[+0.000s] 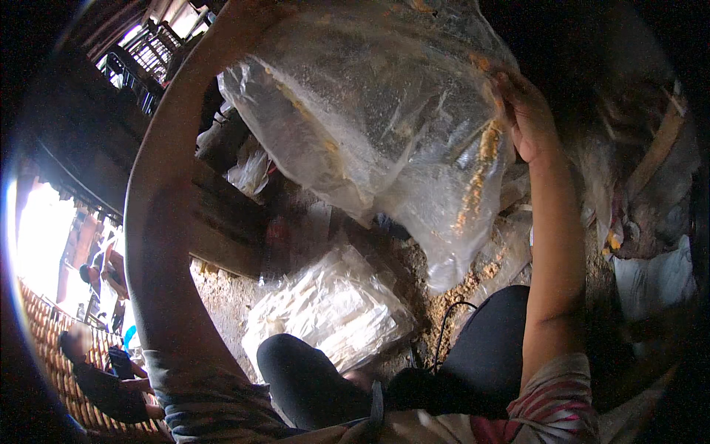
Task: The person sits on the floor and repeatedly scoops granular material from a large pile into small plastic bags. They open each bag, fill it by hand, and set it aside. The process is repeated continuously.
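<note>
A large clear plastic bag (384, 126) is stretched up in front of me, with yellowish crumbs (479, 174) gathered along its right side and its lower corner hanging down. At the bag's right edge, the fingers of my right hand (523, 115) are curled closed on the plastic. My left arm is raised toward the top of the bag; its hand lies beyond the upper edge of the view. Between my bent knees and the hanging bag rests a clear plastic packet (333, 311) of pale, strip-like contents on the floor.
Loose crumbs (436, 325) litter the floor near my right knee. A dark curved wooden piece (229, 222) stands left of the bag, a white sack (654, 281) at the right. A seated person (103, 377) is at the far left, by a slatted surface (44, 333).
</note>
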Tool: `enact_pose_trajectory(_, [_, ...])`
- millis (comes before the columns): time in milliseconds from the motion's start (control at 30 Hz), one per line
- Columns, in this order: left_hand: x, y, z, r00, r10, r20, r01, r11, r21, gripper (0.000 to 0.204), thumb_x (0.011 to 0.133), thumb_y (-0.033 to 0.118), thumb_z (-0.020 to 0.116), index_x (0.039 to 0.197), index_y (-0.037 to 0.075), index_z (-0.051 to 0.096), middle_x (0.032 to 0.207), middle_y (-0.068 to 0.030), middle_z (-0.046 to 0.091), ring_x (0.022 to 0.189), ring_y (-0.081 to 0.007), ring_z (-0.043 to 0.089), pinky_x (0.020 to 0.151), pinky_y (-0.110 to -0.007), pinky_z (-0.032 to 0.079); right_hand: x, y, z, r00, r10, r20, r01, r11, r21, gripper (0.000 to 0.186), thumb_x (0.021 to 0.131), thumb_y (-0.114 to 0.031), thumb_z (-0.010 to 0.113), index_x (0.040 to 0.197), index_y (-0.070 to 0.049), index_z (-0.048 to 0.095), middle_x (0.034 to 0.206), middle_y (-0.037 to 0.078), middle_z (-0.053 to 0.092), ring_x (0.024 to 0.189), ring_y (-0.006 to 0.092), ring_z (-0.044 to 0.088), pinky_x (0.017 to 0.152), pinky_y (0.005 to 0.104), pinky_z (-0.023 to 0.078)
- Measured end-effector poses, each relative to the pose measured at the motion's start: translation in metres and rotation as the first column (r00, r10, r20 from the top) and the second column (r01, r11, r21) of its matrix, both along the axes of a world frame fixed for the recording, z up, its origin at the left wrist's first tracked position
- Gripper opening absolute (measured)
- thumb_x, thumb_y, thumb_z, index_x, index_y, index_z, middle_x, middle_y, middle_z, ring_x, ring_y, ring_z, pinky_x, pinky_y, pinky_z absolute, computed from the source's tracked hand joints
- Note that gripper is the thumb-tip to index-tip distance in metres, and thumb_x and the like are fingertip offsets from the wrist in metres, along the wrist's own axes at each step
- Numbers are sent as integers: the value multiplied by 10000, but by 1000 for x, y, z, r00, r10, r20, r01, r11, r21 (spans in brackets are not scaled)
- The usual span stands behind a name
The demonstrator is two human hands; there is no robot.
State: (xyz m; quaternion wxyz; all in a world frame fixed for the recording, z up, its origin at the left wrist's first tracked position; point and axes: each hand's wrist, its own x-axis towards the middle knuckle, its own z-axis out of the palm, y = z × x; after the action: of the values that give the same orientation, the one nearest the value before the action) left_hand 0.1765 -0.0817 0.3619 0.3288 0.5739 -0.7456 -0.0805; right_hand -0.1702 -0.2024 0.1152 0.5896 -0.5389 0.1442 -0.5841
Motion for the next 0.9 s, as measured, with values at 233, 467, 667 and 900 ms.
enact_pose_trajectory(233, [-19, 31, -43, 913, -390, -118, 405, 840, 361, 615, 916, 424, 588, 1370, 35, 444, 1316, -128, 540, 1058, -249, 620, 928, -332, 484, -14, 0, -11, 968, -16, -249, 0, 998, -61, 326, 861, -341, 715, 1068, -96, 659, 952, -24, 675, 780, 54, 605, 659, 189, 470])
enact_pose_trajectory(467, [-97, 89, -197, 749, 294, -594, 160, 790, 592, 692, 869, 545, 592, 1317, 24, 510, 1228, -143, 584, 1108, -274, 546, 1015, -389, 398, -6, 16, -28, 946, 197, -255, -184, 980, 75, 268, 850, -294, 720, 1010, -81, 695, 914, -3, 690, 823, 73, 621, 734, 220, 477])
enact_pose_trajectory(667, [-80, 107, -251, 893, 103, -438, 50, 945, 323, 438, 977, 329, 521, 1279, 14, 542, 1149, -172, 643, 957, -257, 642, 858, -347, 522, 22, 31, -11, 786, 300, -540, -404, 911, -81, 317, 866, -288, 706, 1072, -50, 672, 950, 12, 689, 900, 117, 628, 806, 260, 491])
enact_pose_trajectory(900, [-79, 116, -244, 23, 207, -978, 376, 905, 200, 463, 998, 292, 449, 1333, -27, 456, 1272, -193, 570, 1161, -306, 564, 969, -456, 474, 63, 32, -37, 589, -753, -295, 291, 538, -791, 477, 909, -343, 646, 1310, -107, 542, 1251, 128, 597, 1106, 261, 588, 955, 371, 455])
